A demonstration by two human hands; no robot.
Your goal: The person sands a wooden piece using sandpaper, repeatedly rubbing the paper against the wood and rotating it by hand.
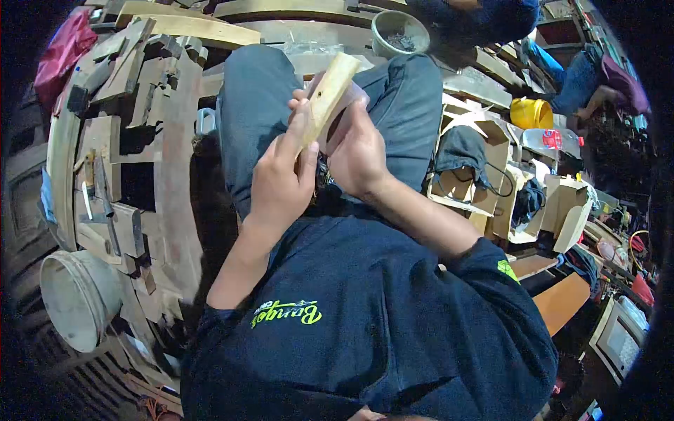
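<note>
In front of my lap I hold a pale wooden piece, long and narrow with a small dark spot on its face, tilted up to the right. My left hand grips its lower left side, the fingers behind and along it. On the other side, my right hand is closed on a flat, brownish-pink piece lying against the wood. Its kind is not clear, and the wood and the fingers partly hide it. Both hands are close together between my knees.
Wooden slats with a knife and a white bucket are at the left. A bucket of dark bits stands ahead. On the right are cardboard boxes, a yellow container and a plastic bottle. Other people sit nearby.
</note>
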